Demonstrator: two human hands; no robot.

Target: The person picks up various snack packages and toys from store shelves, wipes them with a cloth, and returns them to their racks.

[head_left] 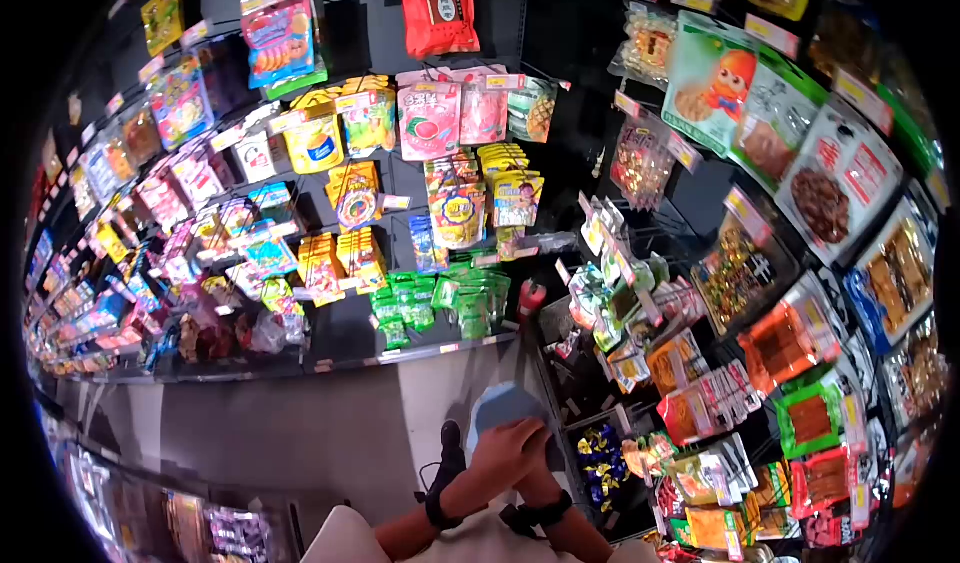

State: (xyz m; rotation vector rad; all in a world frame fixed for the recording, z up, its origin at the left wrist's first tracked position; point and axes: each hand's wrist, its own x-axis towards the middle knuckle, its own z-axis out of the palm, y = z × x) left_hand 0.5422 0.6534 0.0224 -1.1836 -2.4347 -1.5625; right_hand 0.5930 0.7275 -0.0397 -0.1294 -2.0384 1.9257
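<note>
My left hand point(508, 446) and my right hand point(538, 460) are brought together low in the middle of the head view, in front of my body. Fingers of the left are curled in over the right, so the right hand is partly covered. Both look closed, and I cannot tell whether anything is between them. A pale blue shape point(505, 403) shows just beyond the hands and overlaps them in this view. Dark bands point(437, 511) circle both wrists. Close to the right hand lies a bin section of blue-and-gold wrapped sweets point(602, 465).
A wall rack of hanging snack bags point(430, 123) stands ahead, with green packets point(470, 298) low down. More snack packs point(820, 198) hang along the right. Grey floor point(270, 433) spreads to the left, with my dark shoe point(450, 443) on it. Another display point(235, 528) stands at lower left.
</note>
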